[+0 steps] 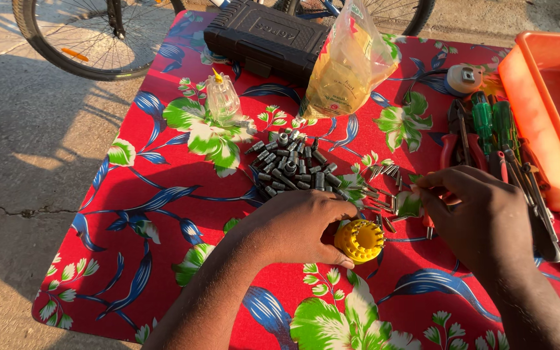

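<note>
My left hand [299, 227] grips a round yellow bit holder [358, 241], its top dotted with small holes. My right hand [478, 217] pinches among loose bits [384, 194]; what it holds, I cannot tell.

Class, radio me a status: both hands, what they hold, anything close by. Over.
Left hand grips yellow bit holder. Right hand pinches among loose bits. Socket pile just beyond.

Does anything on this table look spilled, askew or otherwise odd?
Mostly the loose hardware: sockets lie in a heap and screwdriver bits are scattered beside it, outside the yellow bit holder that the left hand steadies. Nothing looks damaged.
</note>
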